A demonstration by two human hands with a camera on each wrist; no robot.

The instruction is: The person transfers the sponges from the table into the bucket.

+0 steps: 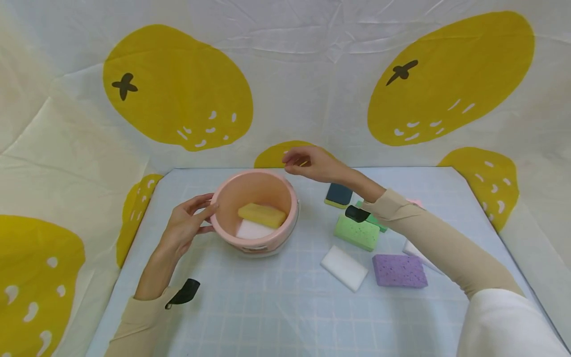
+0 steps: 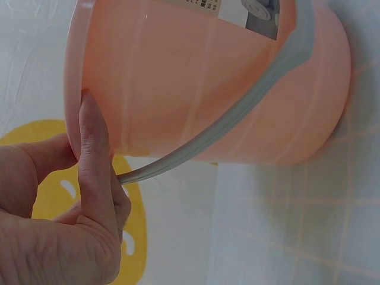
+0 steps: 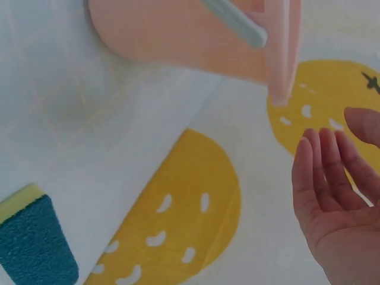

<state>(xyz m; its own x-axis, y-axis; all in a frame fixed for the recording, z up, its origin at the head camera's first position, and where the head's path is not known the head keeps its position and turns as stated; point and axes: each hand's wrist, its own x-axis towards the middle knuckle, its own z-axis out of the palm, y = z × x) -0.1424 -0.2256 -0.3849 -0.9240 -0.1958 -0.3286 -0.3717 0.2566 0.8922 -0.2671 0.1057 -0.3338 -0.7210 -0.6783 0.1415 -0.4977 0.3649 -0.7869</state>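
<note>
Pink plastic bucket (image 1: 255, 212), round, smooth, tilted toward the viewer, sits near the far-left part of the surface (image 1: 267, 307). Inside: yellow sponge (image 1: 261, 215) lying on a white sponge (image 1: 252, 229). Bucket has a grey-blue handle (image 2: 237, 113) down along its side and a label near the base, print too small to read.

Left hand (image 1: 185, 225) grips the bucket's left rim, thumb on the rim edge, fingers curled round the wall. Right hand (image 1: 308, 162) hovers just beyond the bucket's far-right rim, fingers relaxed and loosely spread, holding nothing; palm up in the right wrist view.

Surface is a pale blue grid-lined mat. Right of the bucket: dark teal scrub sponge with yellow base (image 1: 339, 195) near the far edge, green porous sponge (image 1: 357, 232), smooth white foam block (image 1: 344, 267), purple porous sponge (image 1: 399, 270). All rectangular. Another white piece is partly hidden under the right sleeve. Backdrop is white cloth with big yellow lemon prints.
</note>
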